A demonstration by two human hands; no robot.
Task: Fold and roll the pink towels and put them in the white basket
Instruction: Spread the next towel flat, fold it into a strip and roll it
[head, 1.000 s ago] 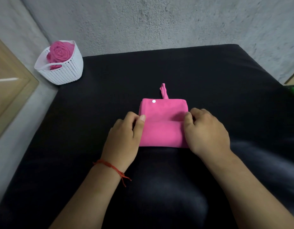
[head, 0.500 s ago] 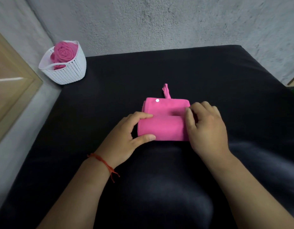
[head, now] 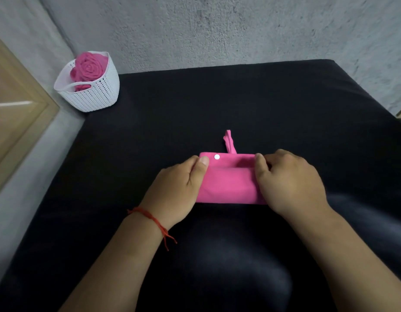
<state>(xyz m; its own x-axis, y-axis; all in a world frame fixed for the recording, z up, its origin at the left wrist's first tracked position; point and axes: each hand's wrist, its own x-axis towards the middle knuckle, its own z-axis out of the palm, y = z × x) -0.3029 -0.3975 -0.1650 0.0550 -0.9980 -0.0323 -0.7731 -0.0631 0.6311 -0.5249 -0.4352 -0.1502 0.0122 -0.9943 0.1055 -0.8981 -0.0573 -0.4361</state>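
Note:
A folded pink towel (head: pixel 228 183) lies on the black surface in front of me, partly rolled from its near edge, with a white snap and a small loop at its far edge. My left hand (head: pixel 177 188) grips the roll's left end, thumb on top near the snap. My right hand (head: pixel 287 179) grips the right end, fingers curled over the roll. The white basket (head: pixel 93 93) stands at the far left corner and holds rolled pink towels (head: pixel 89 66).
The black cushioned surface (head: pixel 240 104) spreads wide around the towel. A rough grey wall rises behind it. A wooden frame (head: pixel 17 122) leans at the left, beside a grey ledge.
The roll has moved forward, away from me, closing on the towel's far edge. Both hands have shifted forward with it, the left thumb now up by the snap.

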